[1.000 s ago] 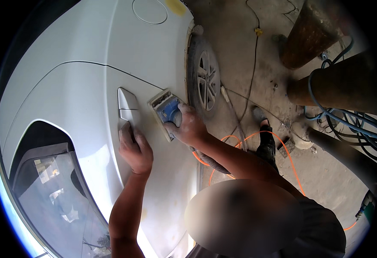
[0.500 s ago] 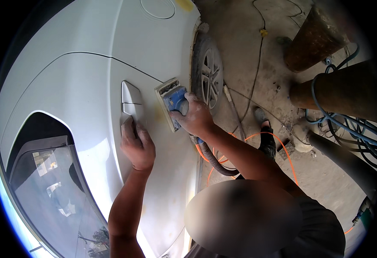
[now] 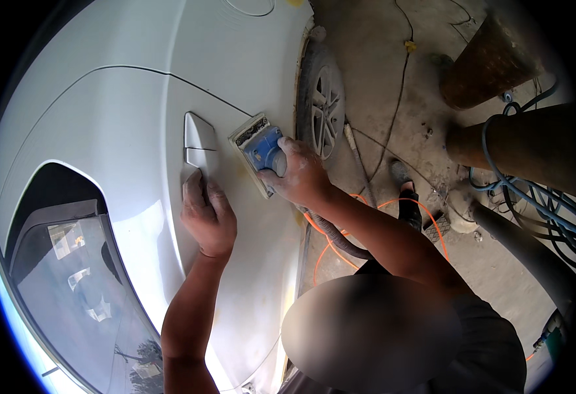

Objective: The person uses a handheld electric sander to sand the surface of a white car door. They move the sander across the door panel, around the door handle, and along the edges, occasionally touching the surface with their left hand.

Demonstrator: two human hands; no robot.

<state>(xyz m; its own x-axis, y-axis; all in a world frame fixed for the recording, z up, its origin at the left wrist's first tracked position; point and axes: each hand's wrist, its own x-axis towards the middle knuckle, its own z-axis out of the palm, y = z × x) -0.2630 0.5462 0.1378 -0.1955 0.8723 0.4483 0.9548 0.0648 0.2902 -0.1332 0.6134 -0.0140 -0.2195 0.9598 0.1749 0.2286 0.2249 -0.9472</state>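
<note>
A blue rectangular-pad sander [image 3: 262, 150] lies against the white car's side panel [image 3: 255, 243], beside the seam near the rear wheel. My right hand [image 3: 301, 172] is wrapped around its body, thumb and fingers at its top, dusty with pale powder. A ribbed grey hose [image 3: 340, 241] runs from the sander down behind my forearm. Left of it, my left hand [image 3: 209, 217] is curled over the lower part of the white door handle [image 3: 200, 134], covering much of it. Its fingers' undersides are hidden. Faint yellowish patches show on the panel near the sander.
The car's wheel [image 3: 324, 102] stands right of the panel, and the side window [image 3: 71, 282] is at lower left. An orange hose [image 3: 432, 217] and dark cables cross the concrete floor. Rusty cylinders [image 3: 491, 62] and coiled blue hoses [image 3: 551, 210] are at right.
The sander has shifted slightly left across the panel with my right hand. My left hand sits slightly farther down from the top of the handle. The whole view has shifted a little.
</note>
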